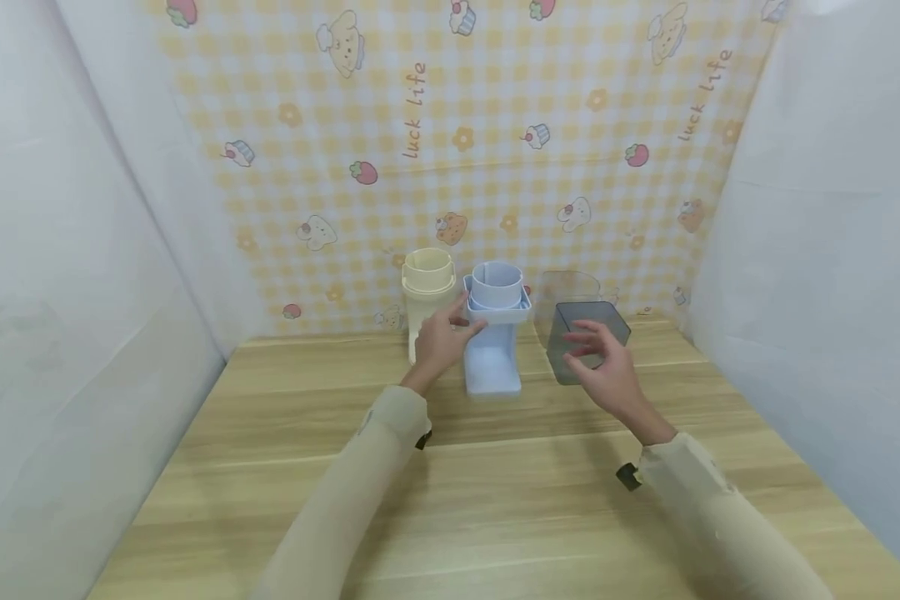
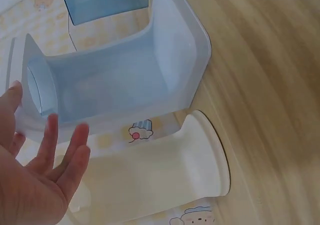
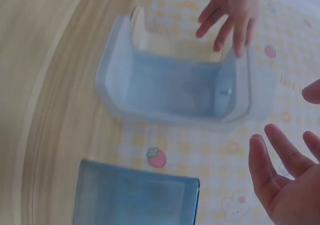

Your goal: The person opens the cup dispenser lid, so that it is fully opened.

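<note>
Three plastic containers are lined up along the far edge of the worktop (image 1: 495, 500), right up against the checked cartoon backdrop (image 1: 457, 125): one cream container (image 1: 426, 287) on the left, one light blue container (image 1: 492, 337) in the middle, and one smoky grey container (image 1: 581, 329) on the right. All three are seen standing upright in the head view, cream and blue just beside each other, grey set a little apart.

Two hands are counted, both in pale sleeves. The left hand (image 1: 442, 340) is laid against the left side of the blue container near its upper rim, fingers spread and fairly straight, nothing clamped; in the left wrist view the fingers (image 2: 50, 140) are seen fanned out just by the blue container's top, with the cream one right beside it. Whether real contact is made can't be told for sure.

The right hand (image 1: 603, 367) is held in front of the grey container, fingers apart and relaxed, nothing gripped. In the right wrist view it's shown open with the fingers (image 3: 270, 160) apart, the grey container below it and the blue one beyond.

White sheeting (image 1: 67, 292) is hung on both sides.
</note>
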Action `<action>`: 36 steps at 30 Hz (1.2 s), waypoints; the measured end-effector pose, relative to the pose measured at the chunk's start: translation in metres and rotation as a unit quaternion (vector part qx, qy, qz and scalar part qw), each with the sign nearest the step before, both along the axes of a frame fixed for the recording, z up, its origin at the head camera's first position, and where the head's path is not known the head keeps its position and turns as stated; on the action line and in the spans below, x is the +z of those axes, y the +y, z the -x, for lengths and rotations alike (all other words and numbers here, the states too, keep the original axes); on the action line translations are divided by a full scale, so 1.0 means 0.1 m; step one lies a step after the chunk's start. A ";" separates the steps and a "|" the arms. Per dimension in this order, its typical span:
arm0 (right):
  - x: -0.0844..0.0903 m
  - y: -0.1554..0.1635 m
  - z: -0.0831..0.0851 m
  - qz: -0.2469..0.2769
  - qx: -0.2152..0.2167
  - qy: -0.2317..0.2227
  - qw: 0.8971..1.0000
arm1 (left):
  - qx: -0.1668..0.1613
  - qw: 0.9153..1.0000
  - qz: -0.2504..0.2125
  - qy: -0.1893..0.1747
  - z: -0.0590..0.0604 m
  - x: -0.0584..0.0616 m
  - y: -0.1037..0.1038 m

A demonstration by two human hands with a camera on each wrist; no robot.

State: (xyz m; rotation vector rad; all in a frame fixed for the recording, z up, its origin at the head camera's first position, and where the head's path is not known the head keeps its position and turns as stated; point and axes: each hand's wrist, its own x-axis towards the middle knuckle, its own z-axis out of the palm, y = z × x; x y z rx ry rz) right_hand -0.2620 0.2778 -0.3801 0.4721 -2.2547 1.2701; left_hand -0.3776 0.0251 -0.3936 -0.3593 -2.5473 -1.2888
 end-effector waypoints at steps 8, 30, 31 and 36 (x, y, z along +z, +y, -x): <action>-0.06 -0.08 -0.01 0.022 0.042 -0.002 0.999 | 0.014 1.000 0.025 -0.004 0.14 0.06 0.01; -0.21 -0.33 -0.10 -0.002 0.079 -0.053 0.996 | 0.031 0.999 0.035 0.006 0.25 0.02 -0.04; -0.21 -0.33 -0.09 -0.002 0.079 -0.057 0.995 | 0.036 0.999 0.036 0.007 0.25 0.00 -0.04; -0.24 -0.30 -0.07 -0.003 0.071 -0.087 0.994 | 0.038 0.999 0.013 0.022 0.13 -0.04 -0.07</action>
